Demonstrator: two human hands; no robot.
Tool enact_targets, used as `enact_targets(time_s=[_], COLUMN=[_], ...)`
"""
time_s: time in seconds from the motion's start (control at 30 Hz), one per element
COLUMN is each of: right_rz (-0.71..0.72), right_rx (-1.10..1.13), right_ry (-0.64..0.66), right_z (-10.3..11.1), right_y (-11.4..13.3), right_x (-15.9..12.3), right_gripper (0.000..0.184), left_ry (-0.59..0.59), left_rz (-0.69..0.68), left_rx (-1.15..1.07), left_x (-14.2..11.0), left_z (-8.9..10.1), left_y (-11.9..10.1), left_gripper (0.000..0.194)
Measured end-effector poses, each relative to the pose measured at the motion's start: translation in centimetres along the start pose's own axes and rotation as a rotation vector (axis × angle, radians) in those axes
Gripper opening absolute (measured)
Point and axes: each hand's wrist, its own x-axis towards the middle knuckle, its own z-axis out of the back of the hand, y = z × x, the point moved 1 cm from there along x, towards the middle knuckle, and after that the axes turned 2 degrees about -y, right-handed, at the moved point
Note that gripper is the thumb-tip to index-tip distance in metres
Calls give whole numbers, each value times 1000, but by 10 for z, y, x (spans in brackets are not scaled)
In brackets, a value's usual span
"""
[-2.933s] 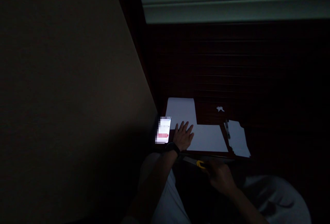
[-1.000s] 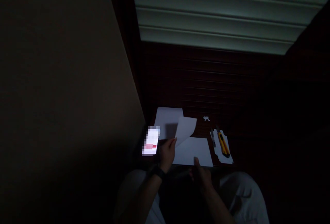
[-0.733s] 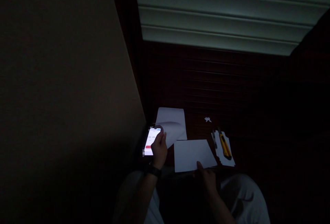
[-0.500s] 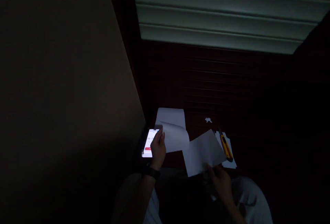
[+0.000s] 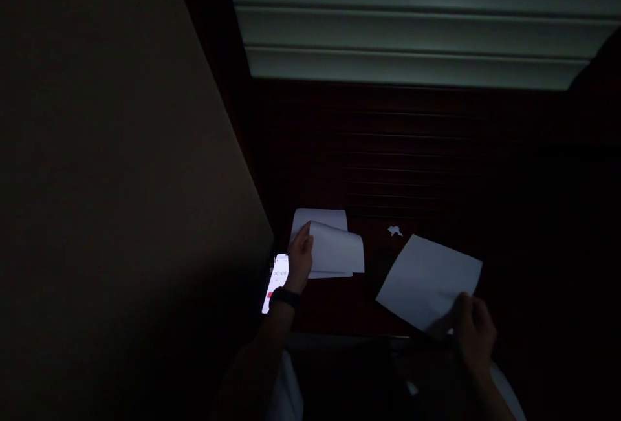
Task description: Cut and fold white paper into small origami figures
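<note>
Head camera: left hand (image 5: 299, 259) pinched a curled sheet (image 5: 336, 249), right hand (image 5: 477, 335) a flatter sheet (image 5: 427, 282); its one-edge grip probably risked sagging or creasing.

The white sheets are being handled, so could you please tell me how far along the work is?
Apparently done: some cutting or tearing, judging by the paper scraps. In hand: the left hand holds a curled sheet over a flat sheet, the right hand a raised sheet. Remaining: neither held sheet is laid down; beyond that I cannot tell.
</note>
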Motion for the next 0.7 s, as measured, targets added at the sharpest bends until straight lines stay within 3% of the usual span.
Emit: enact_targets(time_s=[0.2, 0.33, 0.53, 0.7], right_rz=[-189, -291, -327, -306], right_rx=[136, 232, 268, 279], right_ry=[252, 305, 411, 612], right_z=[-16, -29, -37, -44], right_y=[0, 9, 7, 22], right_x=[-5, -8, -9, -4], right_gripper=[40, 41, 37, 33], left_ry=[153, 218, 268, 247], left_rz=[64, 69, 62, 75], left_rx=[248, 368, 453, 412], left_x=[21, 27, 38, 19], left_z=[-27, -34, -30, -31], left_y=[35, 42, 23, -9], left_gripper=[31, 30, 34, 35])
